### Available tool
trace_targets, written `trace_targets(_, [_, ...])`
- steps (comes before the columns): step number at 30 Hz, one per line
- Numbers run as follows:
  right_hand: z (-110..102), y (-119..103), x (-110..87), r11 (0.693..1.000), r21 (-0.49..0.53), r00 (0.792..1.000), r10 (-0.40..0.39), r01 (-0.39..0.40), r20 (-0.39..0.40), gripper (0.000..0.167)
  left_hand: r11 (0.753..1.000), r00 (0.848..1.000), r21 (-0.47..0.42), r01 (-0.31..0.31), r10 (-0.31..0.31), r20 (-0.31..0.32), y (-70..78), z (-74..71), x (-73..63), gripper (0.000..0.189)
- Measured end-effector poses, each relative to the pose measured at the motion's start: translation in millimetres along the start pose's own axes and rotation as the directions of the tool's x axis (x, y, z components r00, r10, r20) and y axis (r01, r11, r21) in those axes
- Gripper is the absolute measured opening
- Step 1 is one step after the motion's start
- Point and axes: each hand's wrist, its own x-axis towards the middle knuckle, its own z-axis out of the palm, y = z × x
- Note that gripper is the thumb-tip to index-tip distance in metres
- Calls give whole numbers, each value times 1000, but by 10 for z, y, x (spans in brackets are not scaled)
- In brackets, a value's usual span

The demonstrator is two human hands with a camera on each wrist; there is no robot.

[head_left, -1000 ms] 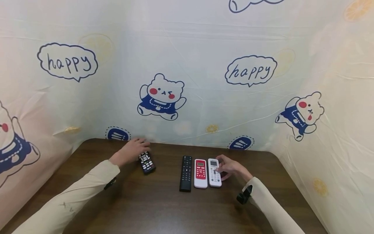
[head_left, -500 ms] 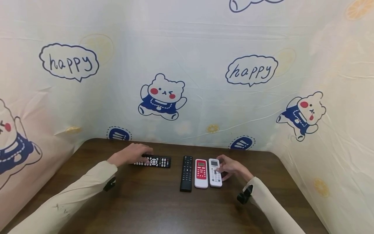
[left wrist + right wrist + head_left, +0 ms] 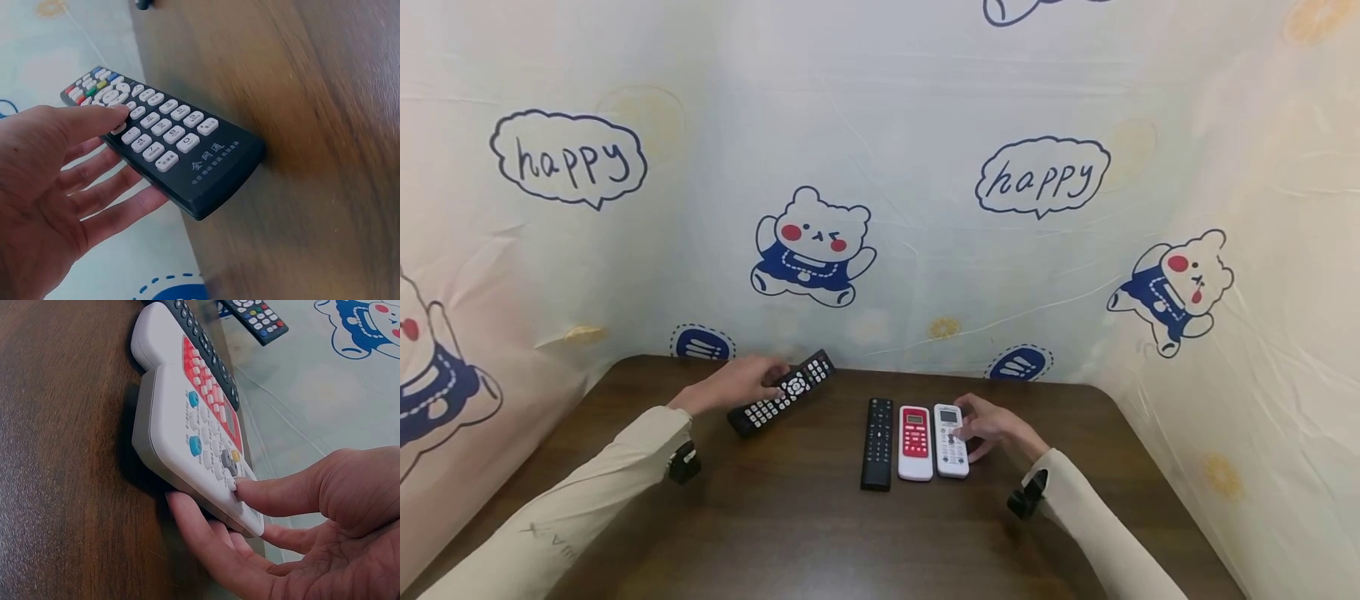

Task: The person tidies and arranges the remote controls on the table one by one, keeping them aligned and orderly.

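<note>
My left hand (image 3: pixel 739 385) grips a black remote control with white buttons (image 3: pixel 797 383), slanted with its coloured-button end up and to the right. In the left wrist view the thumb lies on the keys of this remote (image 3: pixel 159 134) and the fingers reach underneath; its near end sits close to the wood. My right hand (image 3: pixel 996 429) holds the white remote control (image 3: pixel 952 457) at the right end of a row, thumb on its buttons, fingers along its side and edge. Beside it lie a red-and-white remote (image 3: pixel 916 468) and a slim black remote (image 3: pixel 877 446).
The brown wooden table (image 3: pixel 820 533) has rounded far corners. A printed curtain (image 3: pixel 917 275) with bears and "happy" bubbles rises behind its far edge and along both sides. Each wrist wears a small black camera, such as the left camera (image 3: pixel 683 463).
The black remote with white buttons has turned from pointing nearly toward me, through sideways, to a slant, its right end raised. My left hand turned with it. The right hand stays put.
</note>
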Motion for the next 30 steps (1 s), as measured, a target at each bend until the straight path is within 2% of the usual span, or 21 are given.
trace_targets(4, [-7, -21, 2, 1000, -4, 1000, -4, 4, 8, 70, 995, 999, -98, 32, -33, -10, -12, -11, 16, 44])
trace_targets(7, [-13, -15, -1, 1000, -1, 1000, 5, -5, 8, 70, 971, 997, -224, 82, -83, 5, -13, 3, 40, 49])
trace_targets(9, [-16, -6, -3, 1000, -1, 1000, 6, -6, 9, 69, 938, 992, -325, 123, -123, 23, 3, 9, 48, 52])
trace_targets(11, [-18, -2, -1, 1000, -2, 1000, 6, -6, 10, 69, 892, 986, -423, 162, -159, 42, 33, 8, 44, 53])
trace_targets(16, [-14, -25, -8, 1000, -14, 1000, -10, 10, 15, 69, 807, 987, -570, 155, -147, 61, 84, -15, 6, 62])
trace_targets(20, [-7, -39, -15, 1000, -14, 1000, -13, 13, 17, 69, 756, 987, -636, 155, -146, 67, 96, -12, -14, 75])
trace_targets(26, [-7, -25, -8, 1000, -12, 1000, -7, 8, 18, 68, 715, 980, -675, 182, -185, 69, 94, 6, -35, 81])
trace_targets(30, [-6, -25, -8, 1000, -4, 1000, -7, 7, 21, 68, 686, 981, -708, 168, -184, 54, 104, 45, -66, 84])
